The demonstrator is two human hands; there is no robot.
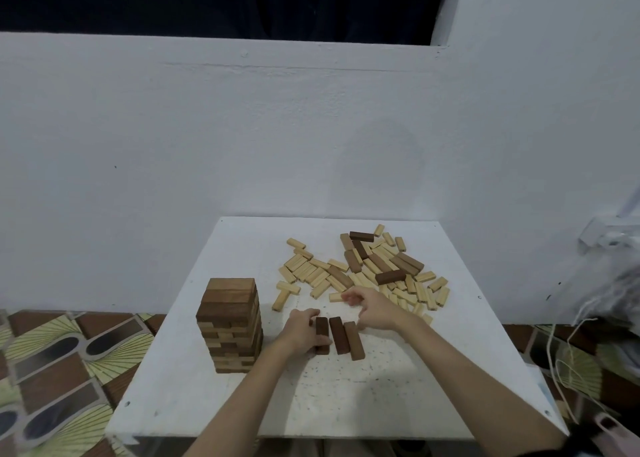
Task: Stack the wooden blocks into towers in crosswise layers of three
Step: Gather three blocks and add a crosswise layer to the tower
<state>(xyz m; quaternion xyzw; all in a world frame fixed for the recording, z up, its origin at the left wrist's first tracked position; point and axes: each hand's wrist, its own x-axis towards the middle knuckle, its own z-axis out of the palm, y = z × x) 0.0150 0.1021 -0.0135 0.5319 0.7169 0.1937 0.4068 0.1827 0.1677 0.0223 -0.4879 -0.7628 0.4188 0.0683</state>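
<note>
A finished tower (230,325) of crosswise light and dark wooden blocks stands at the table's left. Three dark brown blocks (338,335) lie side by side on the table in front of me. My left hand (303,332) grips the leftmost dark block (322,327), thumb below it and fingers over its far end. My right hand (372,309) hovers just right of the three blocks with its fingers loosely curled, and I see nothing in it. A loose pile of pale and dark blocks (367,273) lies behind the hands.
The small white table (173,387) stands against a white wall. Patterned floor tiles (52,370) show at the left. White cords and a bag (588,335) hang by the table's right edge.
</note>
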